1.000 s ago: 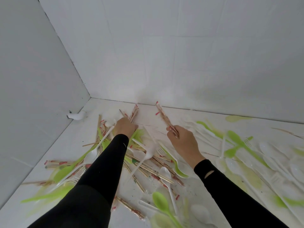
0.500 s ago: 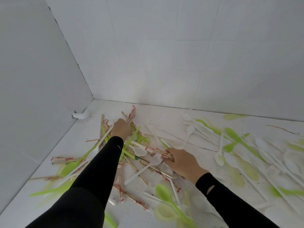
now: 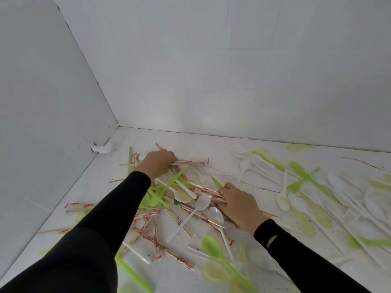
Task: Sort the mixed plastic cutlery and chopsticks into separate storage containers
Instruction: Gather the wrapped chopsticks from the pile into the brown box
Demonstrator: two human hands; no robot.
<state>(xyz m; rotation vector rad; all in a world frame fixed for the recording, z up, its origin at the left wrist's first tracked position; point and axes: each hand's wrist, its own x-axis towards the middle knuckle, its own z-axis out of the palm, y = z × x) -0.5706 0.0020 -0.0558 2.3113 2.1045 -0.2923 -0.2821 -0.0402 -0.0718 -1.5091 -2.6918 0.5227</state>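
No legible text, number, brand or sign is found. The chopsticks (image 3: 191, 162) bear red printed marks, from 9 o'clock to 6 o'clock of the view, all too small and blurred to be read.

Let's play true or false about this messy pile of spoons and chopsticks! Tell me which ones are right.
1. The left hand holds chopsticks. True.
2. The right hand is up in the air, empty. False: it is down low, gripping other chopsticks.
3. Every spoon is white. False: some are green, like the green spoon near the bottom.
4. A white spoon lies between the two hands. True.
5. A storage box stands beside the hands. False: no box is in view.
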